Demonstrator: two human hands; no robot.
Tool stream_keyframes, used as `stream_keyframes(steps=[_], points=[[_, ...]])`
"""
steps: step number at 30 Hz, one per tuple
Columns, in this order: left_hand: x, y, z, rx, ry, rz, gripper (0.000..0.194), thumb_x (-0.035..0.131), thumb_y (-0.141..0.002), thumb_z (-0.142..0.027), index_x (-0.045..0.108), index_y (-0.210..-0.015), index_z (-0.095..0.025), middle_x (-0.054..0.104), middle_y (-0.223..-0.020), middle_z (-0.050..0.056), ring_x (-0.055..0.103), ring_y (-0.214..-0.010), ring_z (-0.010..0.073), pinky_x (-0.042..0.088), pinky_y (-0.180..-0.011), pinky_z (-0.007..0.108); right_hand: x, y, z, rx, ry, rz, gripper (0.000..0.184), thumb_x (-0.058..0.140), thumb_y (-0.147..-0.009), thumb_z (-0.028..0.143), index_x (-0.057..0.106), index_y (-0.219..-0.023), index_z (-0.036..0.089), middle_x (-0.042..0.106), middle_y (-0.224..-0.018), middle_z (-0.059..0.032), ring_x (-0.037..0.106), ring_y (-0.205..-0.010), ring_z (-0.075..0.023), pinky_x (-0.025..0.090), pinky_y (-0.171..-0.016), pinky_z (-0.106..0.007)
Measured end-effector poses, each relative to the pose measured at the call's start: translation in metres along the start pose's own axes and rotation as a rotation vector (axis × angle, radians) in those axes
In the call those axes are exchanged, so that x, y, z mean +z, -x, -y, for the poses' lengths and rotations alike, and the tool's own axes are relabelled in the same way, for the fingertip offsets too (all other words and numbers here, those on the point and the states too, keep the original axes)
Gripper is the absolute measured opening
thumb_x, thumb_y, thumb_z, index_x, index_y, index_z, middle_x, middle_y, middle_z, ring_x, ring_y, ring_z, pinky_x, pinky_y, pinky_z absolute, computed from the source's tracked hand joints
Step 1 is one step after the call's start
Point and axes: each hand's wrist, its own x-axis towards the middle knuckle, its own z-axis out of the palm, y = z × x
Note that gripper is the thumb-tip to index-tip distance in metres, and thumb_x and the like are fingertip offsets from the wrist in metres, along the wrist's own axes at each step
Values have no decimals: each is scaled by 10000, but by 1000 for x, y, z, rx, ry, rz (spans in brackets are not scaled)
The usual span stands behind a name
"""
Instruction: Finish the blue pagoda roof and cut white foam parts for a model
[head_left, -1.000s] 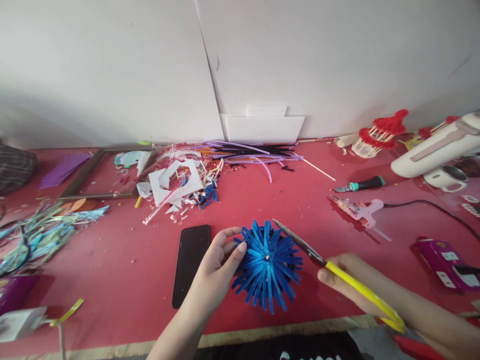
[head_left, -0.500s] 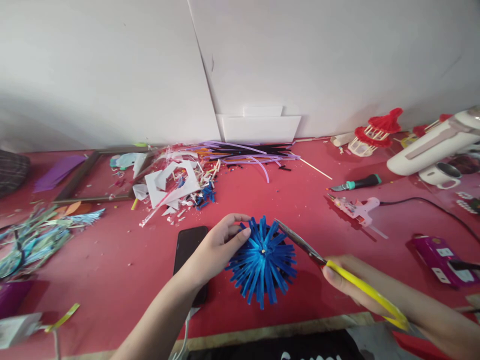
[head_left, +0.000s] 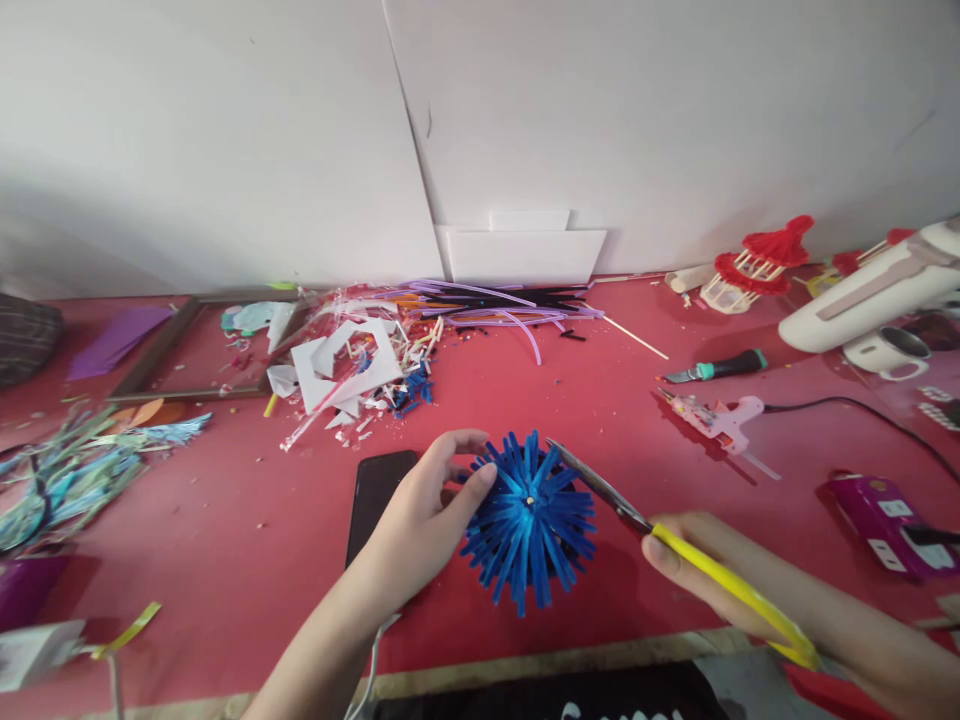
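Note:
Blue pipe-cleaner strips fan out from a pale centre tip to form a round, roof-like piece (head_left: 529, 525) near the table's front edge. My left hand (head_left: 442, 500) grips its left rim between thumb and fingers; some fingertips are hidden behind the strips. In my right hand (head_left: 690, 555) are scissors (head_left: 731, 580) with yellow handles. Their blades look closed or nearly so, pointing up and left, with the tips by the upper right strips. Whether the tips touch a strip I cannot tell. A black phone (head_left: 375, 495) lies partly under my left forearm.
A pink glue gun (head_left: 716, 420) and a utility knife (head_left: 716, 368) lie to the right, near a mug (head_left: 889, 352) and a red-roofed stick model (head_left: 761, 265). Paper scraps (head_left: 352, 365) and purple and black pipe cleaners (head_left: 495, 303) are piled at the back. A purple power strip (head_left: 889, 525) sits far right.
The blue piece has turned slightly under my left hand, which shifted along its rim. My right hand keeps the scissors near the upper right edge. The view has swayed a little.

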Motion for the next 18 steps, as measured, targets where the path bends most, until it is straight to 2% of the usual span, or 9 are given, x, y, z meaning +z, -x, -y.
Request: stream_keyframes(steps=[4, 8, 12, 18], points=[[-1, 22, 9, -27, -90, -76, 469, 585, -890, -538, 536, -1261, -257, 629, -1181, 92, 630, -944, 237, 505, -779, 361, 2, 0, -4, 70, -30, 128, 631, 241, -890, 803, 243, -659, 216, 207, -662, 45, 228, -607, -117, 146, -533, -283], [6, 39, 13, -67, -35, -52, 576, 630, -856, -544, 455, -1331, -269, 605, -1230, 107, 626, -1055, 269, 520, -763, 344, 8, -1, -13, 103, -42, 67, 648, 342, -848, 826, 253, -637, 220, 190, -651, 51, 204, -601, -113, 127, -532, -283], [17, 45, 12, -113, 173, -117, 773, 734, -773, -509, 333, -1391, -273, 595, -1187, 100, 659, -973, 257, 538, -758, 358, 15, -3, -19, 103, -35, 30, 661, 326, -835, 841, 251, -617, 222, 183, -637, 50, 192, -588, -113, 132, -519, -280], [24, 43, 6, -108, 307, -137, 723, 765, -745, -419, 386, -1343, -275, 616, -1176, 89, 666, -941, 243, 537, -747, 345, 15, -4, -16, 103, -26, 27, 664, 325, -835, 841, 244, -614, 220, 184, -637, 46, 211, -586, -114, 140, -516, -276]])
